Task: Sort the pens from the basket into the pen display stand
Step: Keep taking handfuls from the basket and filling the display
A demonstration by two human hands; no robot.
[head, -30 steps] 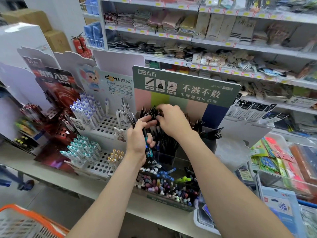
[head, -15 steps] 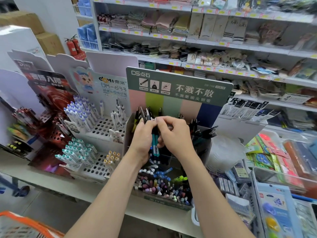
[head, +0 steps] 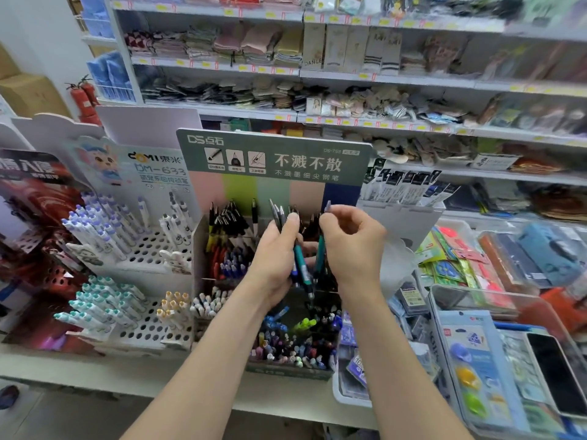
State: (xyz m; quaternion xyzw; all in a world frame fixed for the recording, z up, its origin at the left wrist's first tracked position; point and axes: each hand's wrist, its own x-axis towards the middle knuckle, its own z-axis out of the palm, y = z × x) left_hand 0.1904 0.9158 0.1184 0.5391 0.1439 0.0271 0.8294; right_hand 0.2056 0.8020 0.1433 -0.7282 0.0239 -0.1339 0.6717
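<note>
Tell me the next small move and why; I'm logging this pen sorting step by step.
Probably lower the single teal pen pinched in the right hand into the rear row of the green-headed cardboard display stand: it is held apart from the bundle of teal pens gripped in the left hand, just above that row.

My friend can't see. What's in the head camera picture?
A person's left hand grips a bunch of pens while the right hand pinches one teal pen in front of a green-topped pen display stand in a shop.
</note>
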